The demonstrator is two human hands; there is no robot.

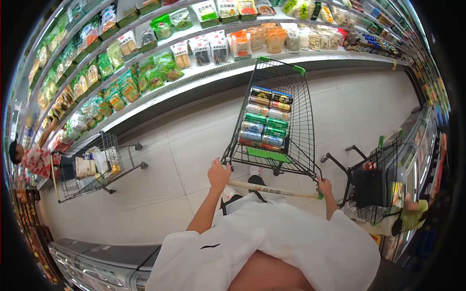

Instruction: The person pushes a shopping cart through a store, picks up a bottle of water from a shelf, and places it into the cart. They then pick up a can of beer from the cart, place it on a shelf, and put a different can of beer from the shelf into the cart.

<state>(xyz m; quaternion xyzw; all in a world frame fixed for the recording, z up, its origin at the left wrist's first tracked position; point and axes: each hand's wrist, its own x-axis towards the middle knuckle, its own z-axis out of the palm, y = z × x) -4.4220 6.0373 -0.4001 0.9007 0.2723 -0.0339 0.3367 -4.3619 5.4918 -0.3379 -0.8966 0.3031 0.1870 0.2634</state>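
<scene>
A wire shopping cart [301, 121] with green trim stands in front of me on the tiled aisle floor. Several drink cans [264, 121] lie in rows in its basket. My left hand [219, 173] grips the left end of the cart's pale handle bar [276, 190]. At the bar's right end, beside its green cap, my right hand [324, 186] is closed around it. My white sleeves fill the bottom of the view.
Open chilled shelves [160, 58] of packaged food line the aisle's far side. At the left a person in a red patterned top [34, 159] reaches to the shelf beside a loaded cart [92, 167]. Another cart [376, 182] stands right, by a freezer chest [417, 140]. A freezer [97, 264] sits bottom left.
</scene>
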